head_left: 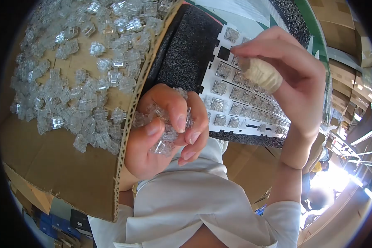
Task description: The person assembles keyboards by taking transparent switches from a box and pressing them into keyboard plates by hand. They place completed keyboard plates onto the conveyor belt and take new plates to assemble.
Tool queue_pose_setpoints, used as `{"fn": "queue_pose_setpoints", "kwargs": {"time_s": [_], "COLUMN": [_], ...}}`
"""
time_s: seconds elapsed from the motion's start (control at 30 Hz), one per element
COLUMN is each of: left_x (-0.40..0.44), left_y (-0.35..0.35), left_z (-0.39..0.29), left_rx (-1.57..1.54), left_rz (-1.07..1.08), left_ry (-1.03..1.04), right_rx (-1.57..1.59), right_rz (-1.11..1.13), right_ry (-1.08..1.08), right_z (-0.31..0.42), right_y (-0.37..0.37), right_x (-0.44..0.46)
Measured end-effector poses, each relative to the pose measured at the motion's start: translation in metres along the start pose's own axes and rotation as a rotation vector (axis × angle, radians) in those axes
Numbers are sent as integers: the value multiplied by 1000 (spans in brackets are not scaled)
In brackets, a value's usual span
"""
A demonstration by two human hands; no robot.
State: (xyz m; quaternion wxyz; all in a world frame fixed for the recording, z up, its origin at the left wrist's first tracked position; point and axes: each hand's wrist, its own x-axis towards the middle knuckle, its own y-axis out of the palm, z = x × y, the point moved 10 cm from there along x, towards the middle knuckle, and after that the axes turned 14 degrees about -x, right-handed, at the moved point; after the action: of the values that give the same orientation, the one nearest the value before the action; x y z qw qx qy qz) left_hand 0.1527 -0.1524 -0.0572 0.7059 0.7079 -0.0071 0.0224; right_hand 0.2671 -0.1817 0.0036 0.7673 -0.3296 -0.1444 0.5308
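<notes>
My left hand point(169, 132) is curled, palm up, around several clear key switches point(163, 145), beside the cardboard edge. My right hand point(295, 70), its thumb wrapped in tan tape point(262, 74), is over a white keyboard plate point(213, 78). Its thumb and forefinger come close together in a pinch above the plate's upper left part. A clear switch shows partly by these fingertips; whether they grip it is hidden. Rows of clear switches point(220, 87) sit in the plate. One dark square opening point(223, 53) shows just left of the fingertips.
A cardboard tray point(70, 169) on the left bears many loose clear switches point(84, 99). Black foam point(186, 49) lies under the plate and beside the tray's edge. Stacked cartons point(339, 25) stand at the right, with blue boxes point(58, 225) low on the left.
</notes>
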Motion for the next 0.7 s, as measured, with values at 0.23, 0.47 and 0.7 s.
{"fn": "queue_pose_setpoints", "kwargs": {"time_s": [0.23,0.47,0.7], "left_x": [-3,-3,-4], "left_y": [-1,-1,-1], "left_z": [1,1,1], "left_rx": [-10,-11,-31], "left_rz": [19,30,31], "left_ry": [-14,-33,-32], "right_rx": [-24,-644,-652], "right_rz": [-69,-117,-203], "right_ry": [6,-96,-1], "right_z": [1,19,21], "right_y": [1,-2,1], "right_x": [3,7,2]}}
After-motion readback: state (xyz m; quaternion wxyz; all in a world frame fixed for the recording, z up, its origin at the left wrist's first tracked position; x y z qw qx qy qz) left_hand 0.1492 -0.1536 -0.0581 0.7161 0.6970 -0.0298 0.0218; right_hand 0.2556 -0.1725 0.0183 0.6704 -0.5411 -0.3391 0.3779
